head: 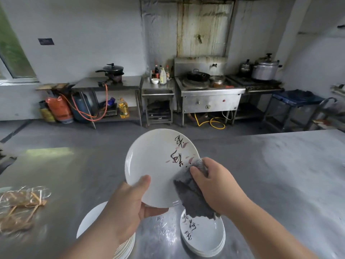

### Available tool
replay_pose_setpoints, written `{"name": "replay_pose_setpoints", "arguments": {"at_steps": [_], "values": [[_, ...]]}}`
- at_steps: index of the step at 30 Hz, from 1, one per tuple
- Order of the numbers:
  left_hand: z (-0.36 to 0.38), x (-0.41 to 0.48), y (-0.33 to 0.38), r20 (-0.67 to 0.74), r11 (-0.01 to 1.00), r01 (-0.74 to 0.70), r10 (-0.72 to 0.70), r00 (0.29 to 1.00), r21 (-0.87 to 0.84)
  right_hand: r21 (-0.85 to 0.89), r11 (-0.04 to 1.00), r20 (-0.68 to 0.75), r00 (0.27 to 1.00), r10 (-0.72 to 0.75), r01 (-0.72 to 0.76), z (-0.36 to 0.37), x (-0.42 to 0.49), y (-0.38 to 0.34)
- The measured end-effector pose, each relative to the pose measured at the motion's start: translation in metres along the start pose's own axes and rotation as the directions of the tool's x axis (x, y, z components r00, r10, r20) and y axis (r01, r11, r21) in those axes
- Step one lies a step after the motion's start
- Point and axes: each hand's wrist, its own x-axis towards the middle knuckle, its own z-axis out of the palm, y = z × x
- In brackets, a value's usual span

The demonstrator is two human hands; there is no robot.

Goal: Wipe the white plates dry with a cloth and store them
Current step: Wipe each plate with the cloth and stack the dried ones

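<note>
Left hand (128,206) grips a white plate (155,165) by its rim – right hand (214,186) presses a grey cloth (194,195) on it, above two plate stacks (203,238)

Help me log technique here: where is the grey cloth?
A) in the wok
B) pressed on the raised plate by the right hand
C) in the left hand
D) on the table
B: the right hand presses the grey cloth against the plate the left hand holds.

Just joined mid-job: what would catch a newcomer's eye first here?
The round white plate with black brush lettering is held up at centre, the left hand gripping its lower rim while the right hand presses a dark grey cloth on its right side. Below, a left stack of white plates and a lettered right stack sit on the steel table.
</note>
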Motion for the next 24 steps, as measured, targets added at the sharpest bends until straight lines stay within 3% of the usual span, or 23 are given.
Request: {"name": "replay_pose_setpoints", "arguments": {"at_steps": [4, 5, 8, 10, 12, 14, 19, 24], "values": [[-0.017, 0.001, 0.003, 0.003, 0.914, 0.19, -0.205, 0.979, 0.358, -0.075, 0.992, -0.008, 0.995, -0.1, 0.099, -0.016, 0.01, 0.005], [-0.021, 0.003, 0.004, 0.061, 0.915, 0.219, -0.253, 0.965, 0.34, -0.102, 0.986, -0.021, 0.991, -0.134, 0.131, -0.017, 0.009, 0.008], [-0.027, 0.01, 0.007, 0.235, 0.949, 0.311, -0.313, 0.92, 0.043, -0.076, 0.965, -0.037, 0.966, -0.256, 0.252, -0.013, 0.002, 0.016], [-0.024, 0.009, 0.005, 0.258, 0.926, 0.347, -0.303, 0.918, -0.148, -0.092, 0.906, -0.13, 0.897, -0.423, 0.413, -0.012, -0.004, 0.017], [-0.021, 0.007, 0.005, 0.236, 0.902, 0.311, -0.246, 0.94, -0.298, -0.107, 0.816, -0.164, 0.799, -0.578, 0.568, -0.014, -0.009, 0.014], [-0.023, 0.008, 0.009, 0.182, 0.882, 0.248, -0.188, 0.965, -0.4, -0.024, 0.768, -0.123, 0.761, -0.637, 0.64, -0.017, -0.012, 0.016], [-0.028, 0.011, 0.021, 0.093, 0.937, 0.09, -0.062, 0.994, -0.338, -0.023, 0.813, 0.019, 0.814, -0.581, 0.581, -0.035, -0.015, 0.012], [-0.013, 0.005, 0.014, 0.066, 0.939, -0.038, 0.065, 0.996, -0.342, 0.065, 0.869, -0.123, 0.868, -0.481, 0.491, -0.022, -0.034, -0.018]]}}
